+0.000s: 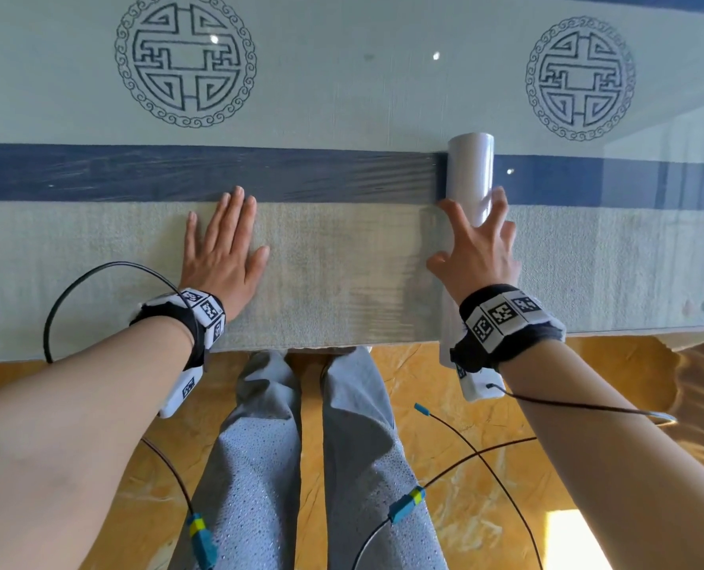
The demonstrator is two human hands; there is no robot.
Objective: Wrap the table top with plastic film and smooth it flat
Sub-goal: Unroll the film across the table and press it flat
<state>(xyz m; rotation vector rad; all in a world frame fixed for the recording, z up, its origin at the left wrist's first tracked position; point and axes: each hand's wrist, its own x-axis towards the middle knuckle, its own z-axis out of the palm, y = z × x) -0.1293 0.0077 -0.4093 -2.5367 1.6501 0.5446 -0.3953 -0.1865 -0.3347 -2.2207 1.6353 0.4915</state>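
The table top (pixel 342 88) carries a pale green cloth with a dark blue band and two round dark emblems. A strip of clear plastic film (pixel 342 257) lies stretched along the near edge, wrinkled over the blue band. My left hand (pixel 222 253) presses flat on the film, fingers straight and pointing away from me. The white film roll (pixel 470 166) lies across the near edge at the strip's right end. My right hand (pixel 475 248) rests on top of the roll with its fingers spread and bent over it.
The table's near edge (pixel 321 345) runs left to right just in front of my grey-trousered legs (pixel 309 446). Below lies a yellow marbled floor (pixel 465 508). Sensor bands sit on both wrists, with cables (pixel 486 466) trailing down over my legs.
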